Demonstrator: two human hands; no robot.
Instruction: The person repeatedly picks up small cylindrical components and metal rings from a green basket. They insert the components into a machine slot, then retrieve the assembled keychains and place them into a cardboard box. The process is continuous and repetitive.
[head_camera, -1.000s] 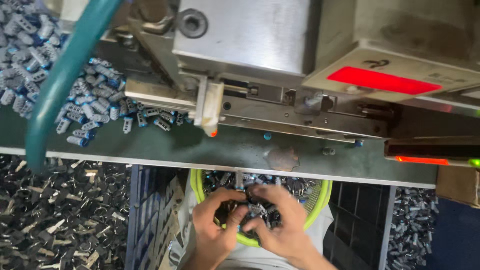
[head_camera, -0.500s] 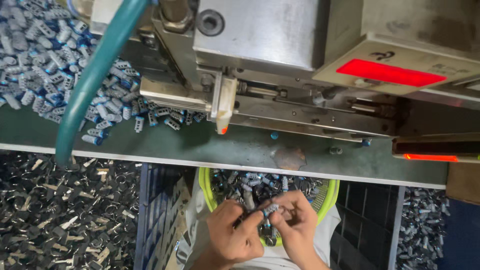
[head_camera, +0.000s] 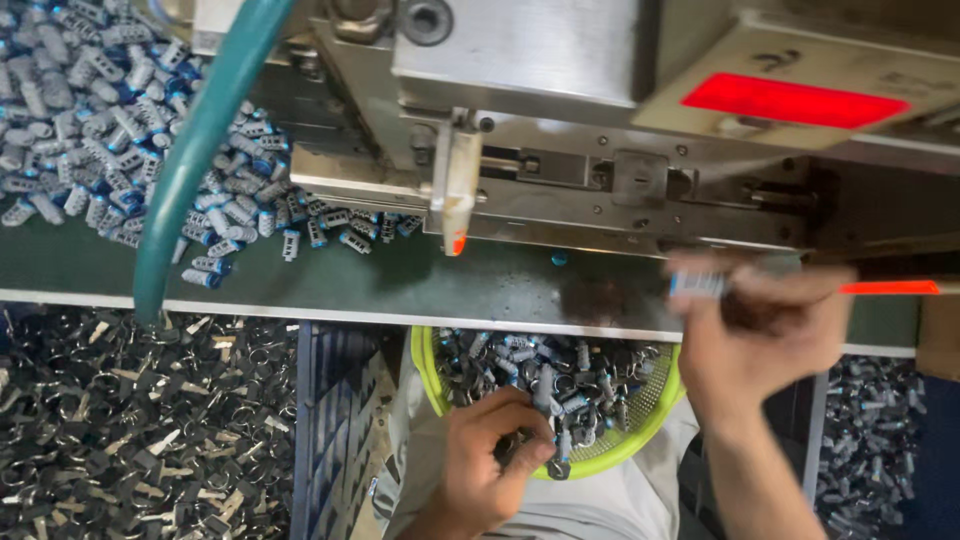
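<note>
The left hand (head_camera: 490, 465) rests at the near edge of a yellow-green mesh basket (head_camera: 428, 372) that sits in the person's lap, its fingers curled together and pinched on a small metal part (head_camera: 560, 452) with a dark ring hanging at its lower end. The basket is heaped with more of the same small silver-and-blue cylindrical parts (head_camera: 560, 375).

The right hand (head_camera: 760, 335) is raised above and to the right of the basket, over the front edge of the green worktop (head_camera: 380, 285) – it is blurred, but its fingers are closed on a single small silver-and-blue piece (head_camera: 697, 284) held at the fingertips, just below the machine's front rail. How tightly it grips cannot be told through the blur.

Behind the worktop stands a grey metal machine (head_camera: 520, 60) with a red lit panel (head_camera: 780, 100) on its right side and a pale vertical tab with an orange tip (head_camera: 455, 195) hanging at the middle of its front. A thick teal hose (head_camera: 200, 140) runs diagonally down across the left. To its left and right lies a loose pile of finished silver-and-blue cylinders (head_camera: 100, 140) on the worktop. Below the worktop's edge, at the left, a bin of dark metal scraps and rings (head_camera: 130, 420) – well apart from both hands
</note>
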